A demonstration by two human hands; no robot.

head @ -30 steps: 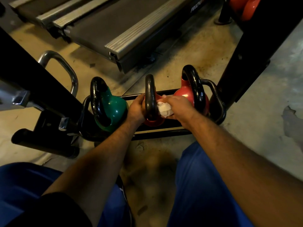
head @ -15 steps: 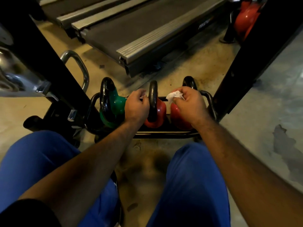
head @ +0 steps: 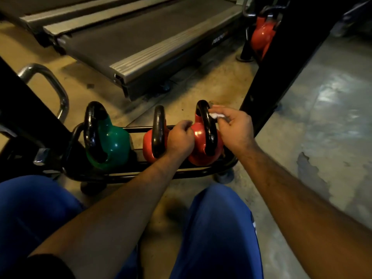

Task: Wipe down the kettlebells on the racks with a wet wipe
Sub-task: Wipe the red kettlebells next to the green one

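Observation:
Three kettlebells with black handles stand in a low black rack (head: 141,175): a green kettlebell (head: 112,143) on the left, a small red kettlebell (head: 148,146) in the middle, a larger red kettlebell (head: 201,148) on the right. My right hand (head: 234,127) pinches a crumpled white wet wipe (head: 216,115) against the top of the right kettlebell's handle. Fingers curled, my left hand (head: 180,137) sits between the two red kettlebells, touching the right one's body. Whether it grips anything is hidden.
A treadmill (head: 141,43) lies on the floor behind the rack. A black upright post (head: 267,77) stands right of the rack, with another red kettlebell (head: 261,35) behind it. A chrome handle (head: 50,83) and black frame are at left. My blue-trousered knees fill the foreground.
My left hand left the middle kettlebell's handle and shifted right, between the red ones. My right hand with the wipe moved from the middle kettlebell to the right one's handle top.

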